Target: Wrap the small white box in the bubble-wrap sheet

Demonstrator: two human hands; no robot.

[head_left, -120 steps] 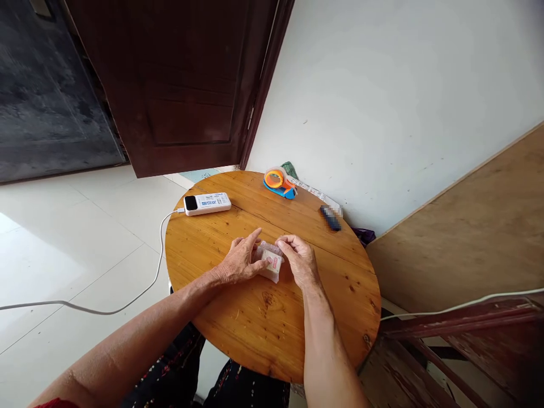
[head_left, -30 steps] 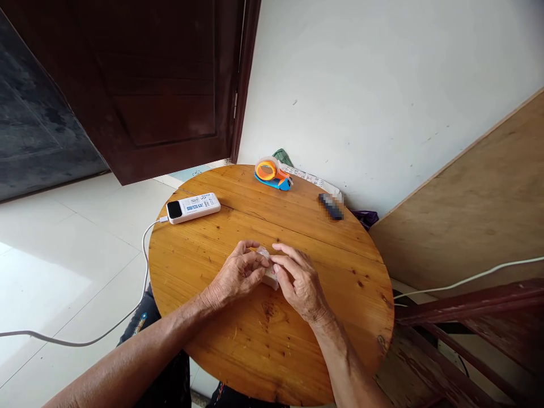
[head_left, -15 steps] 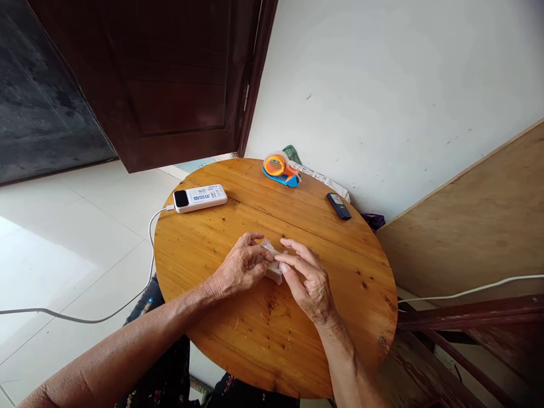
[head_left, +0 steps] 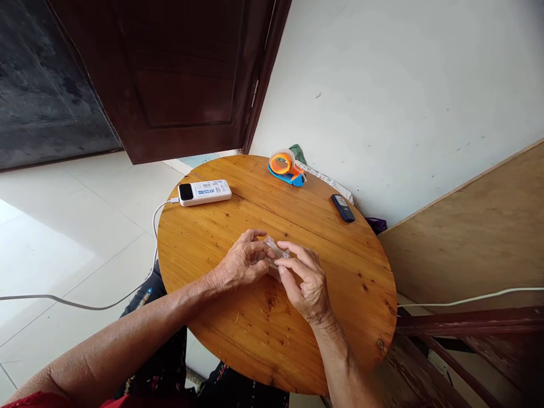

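Note:
A small item in clear plastic wrap (head_left: pixel 276 246) lies on the round wooden table (head_left: pixel 340 294), partly covered by my fingers. My left hand (head_left: pixel 244 260) is closed on its left side, thumb and fingertips pinching the wrap. From the right, my right hand (head_left: pixel 306 277) reaches over the packet with thumb and index finger close together at the wrap's edge and the other fingers curved. What lies inside the plastic is hard to make out.
A white power bank (head_left: pixel 210 192) with a cable sits at the back left. An orange and blue tape dispenser (head_left: pixel 287 169) stands at the far edge. To its right lies a dark blue device (head_left: pixel 342 208). Beyond are a wall and a door (head_left: pixel 182 96).
The view has shifted slightly. My fingers have moved a little over the packet, and the plastic between them has changed shape.

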